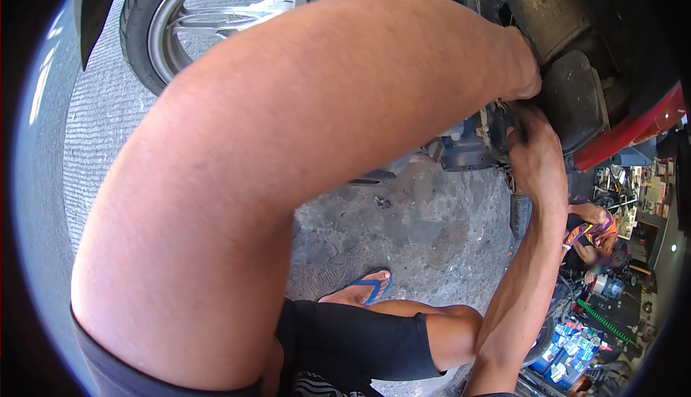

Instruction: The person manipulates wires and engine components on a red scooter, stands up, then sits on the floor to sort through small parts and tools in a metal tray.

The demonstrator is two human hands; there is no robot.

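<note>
Both of my arms reach to the dark mechanical underside of a motorcycle on the right. My left arm arches across the view, and my left hand is bent down among the parts, its fingers hidden behind the wrist and the machine. Just below it, my right hand has its thumb and fingers curled in around a dark part that I cannot make out. A black engine part lies left of my right hand. To the right of both hands is a dusty black plastic panel.
A motorcycle wheel with silver spokes stands at the upper left. A red body panel juts in at right. My foot in a blue flip-flop rests on stained concrete. Behind are another person, a green coiled hose and a blue crate.
</note>
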